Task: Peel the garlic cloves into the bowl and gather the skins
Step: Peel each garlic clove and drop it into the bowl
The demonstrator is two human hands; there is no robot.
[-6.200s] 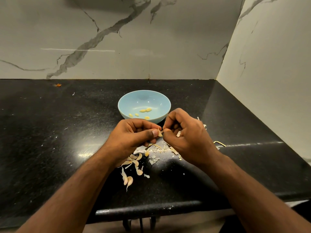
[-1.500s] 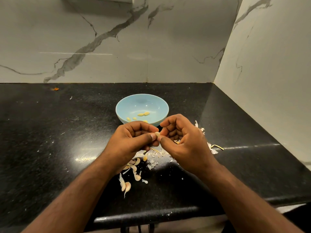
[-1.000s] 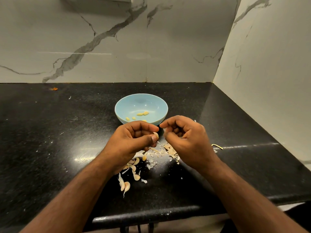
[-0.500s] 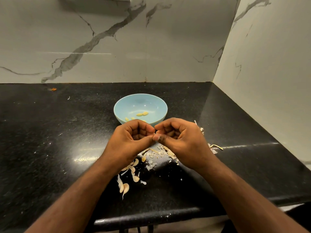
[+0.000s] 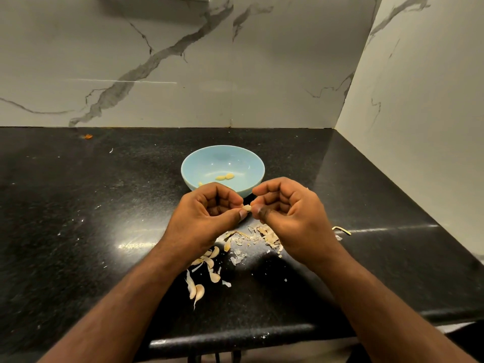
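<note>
We saw the left hand [image 5: 209, 216] and right hand [image 5: 288, 218] each pinching one garlic clove [image 5: 247, 207] between them, both grips closed on it, just at 6 o'clock of the blue bowl [image 5: 222, 163]. Peeled cloves [image 5: 225, 176] lay inside; skins [image 5: 251, 238] littered the bench [image 5: 78, 205] beneath.

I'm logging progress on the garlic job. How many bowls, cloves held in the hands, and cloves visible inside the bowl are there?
Bowls: 1, the blue bowl
Cloves held between left hand and right hand: 1, the held clove
Peeled cloves in bowl: at least 3 visible; hands hide the near part
Total: 5
</note>
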